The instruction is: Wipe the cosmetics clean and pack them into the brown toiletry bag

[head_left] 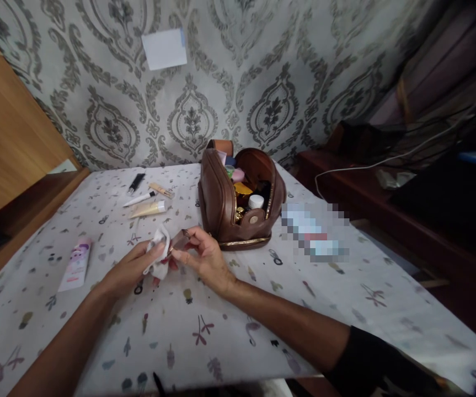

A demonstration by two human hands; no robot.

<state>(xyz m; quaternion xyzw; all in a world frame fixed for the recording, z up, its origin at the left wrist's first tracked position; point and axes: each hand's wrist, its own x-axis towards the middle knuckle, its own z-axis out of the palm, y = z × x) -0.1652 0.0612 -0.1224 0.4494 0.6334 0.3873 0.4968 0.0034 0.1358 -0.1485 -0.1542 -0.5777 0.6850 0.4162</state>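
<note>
Bunched around my left hand (132, 262) is a white cloth (161, 266), gripped between thumb and fingers. My right hand (210, 262) pinches a small translucent pinkish-brown item (178, 240) by its sides, and its exact kind I cannot make out. The item's left end meets the cloth. Just behind my right hand stands an open brown handbag (217, 204). In it a white-capped container (256, 202), something yellow (243, 189) and something pink (237, 175) show.
Beyond my left hand lie a cream tube (149, 209), a white pen-like stick (138, 199), a small beige tube (161, 190) and a black-and-clear tube (136, 183). A pink-and-white tube (75, 264) is at the left. A blurred-out packet (314, 231) lies right of the bag.
</note>
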